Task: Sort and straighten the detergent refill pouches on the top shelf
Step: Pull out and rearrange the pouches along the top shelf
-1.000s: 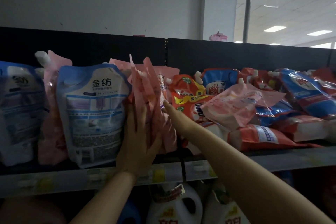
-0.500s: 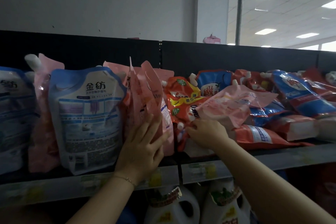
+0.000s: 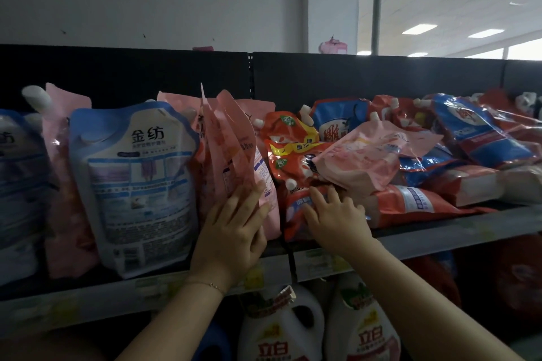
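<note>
Bracing the upright pink pouches [image 3: 231,149] with a flat, spread left hand [image 3: 231,231] looks right; the right hand [image 3: 337,217], fingers spread on the red pouch [image 3: 291,224] at the near edge of the shelf [image 3: 454,239], should stand it up gently, lest the heap [image 3: 469,141] to its right slide.

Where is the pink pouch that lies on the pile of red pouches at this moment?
In the head view, right of centre on the top shelf: the pink pouch lies on the red pouches, just above the right hand.
</note>
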The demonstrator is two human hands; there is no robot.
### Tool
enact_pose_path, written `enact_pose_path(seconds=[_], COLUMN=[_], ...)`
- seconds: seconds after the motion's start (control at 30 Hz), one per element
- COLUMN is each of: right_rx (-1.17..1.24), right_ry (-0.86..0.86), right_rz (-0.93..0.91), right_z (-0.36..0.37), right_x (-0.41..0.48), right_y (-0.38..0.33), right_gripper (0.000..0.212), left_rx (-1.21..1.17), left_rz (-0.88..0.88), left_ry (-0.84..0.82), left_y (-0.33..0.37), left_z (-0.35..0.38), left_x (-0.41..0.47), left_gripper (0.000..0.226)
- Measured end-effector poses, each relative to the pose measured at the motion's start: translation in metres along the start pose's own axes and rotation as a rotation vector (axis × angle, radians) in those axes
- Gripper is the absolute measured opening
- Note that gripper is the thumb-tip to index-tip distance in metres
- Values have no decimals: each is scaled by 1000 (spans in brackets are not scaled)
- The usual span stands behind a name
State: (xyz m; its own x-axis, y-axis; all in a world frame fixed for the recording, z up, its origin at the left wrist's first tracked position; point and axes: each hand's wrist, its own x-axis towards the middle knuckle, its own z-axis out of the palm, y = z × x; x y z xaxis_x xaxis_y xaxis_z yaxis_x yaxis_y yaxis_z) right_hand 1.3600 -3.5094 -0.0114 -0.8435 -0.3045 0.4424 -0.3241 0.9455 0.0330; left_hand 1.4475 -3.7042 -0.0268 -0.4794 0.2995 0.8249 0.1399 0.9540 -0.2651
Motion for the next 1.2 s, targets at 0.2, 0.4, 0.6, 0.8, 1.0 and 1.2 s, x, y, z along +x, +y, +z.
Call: enact_pose_path(seconds=[0.2,0.4,0.6,0.8,1.0,1.2], right_rx=[137,127,132,170,217,325], right_ry=[13,28,-16,-37,-128,-174], right_rz=[63,31,-47,-165,-241,-253], right_z=[-13,-7,-8,-12,-21,-24], right_x=[-15,-22,-22,-15,-5,-4], right_y=[-5,-4,4,13,25,32], right_gripper=[56,63,61,65,66,69], left_rx=[123,-70,-437,-460,-670,-699], left_rz=[15,102,-641,-1105,-1351,-1408], left_ry=[-34,-34,-278,-400,-433,-486], left_y=[3,36,83,90,81,81], left_z=[-2,-7,0,34,54,49], left_x=[0,22,97,147,150,159], left_gripper=[44,35,24,45,85,89])
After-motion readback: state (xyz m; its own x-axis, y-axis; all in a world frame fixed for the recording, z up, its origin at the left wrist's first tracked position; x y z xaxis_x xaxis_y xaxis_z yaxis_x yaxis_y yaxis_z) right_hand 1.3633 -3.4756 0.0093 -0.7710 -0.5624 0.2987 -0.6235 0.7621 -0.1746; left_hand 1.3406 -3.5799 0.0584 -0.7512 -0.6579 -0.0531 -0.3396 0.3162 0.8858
